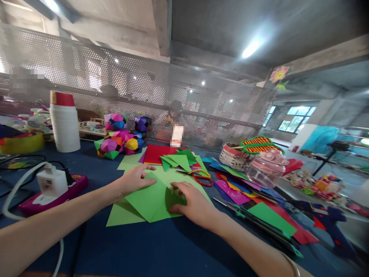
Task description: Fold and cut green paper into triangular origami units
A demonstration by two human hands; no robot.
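Pressing both flat, spread hands, our left hand and right hand, on the green paper at the frame's center, we keep its fold from opening; scissors lie just beyond.

Both hands, left hand and right hand, press flat on a folded green paper sheet on the dark blue table.

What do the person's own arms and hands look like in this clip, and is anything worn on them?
Both arms are bare, with no sleeves in view and no gloves. The left hand has no ring or watch that shows. The right hand is likewise bare, but its wrist carries a thin, plain silver-coloured bangle, seen near the bottom edge of the picture. No markings or bandages show on either arm.
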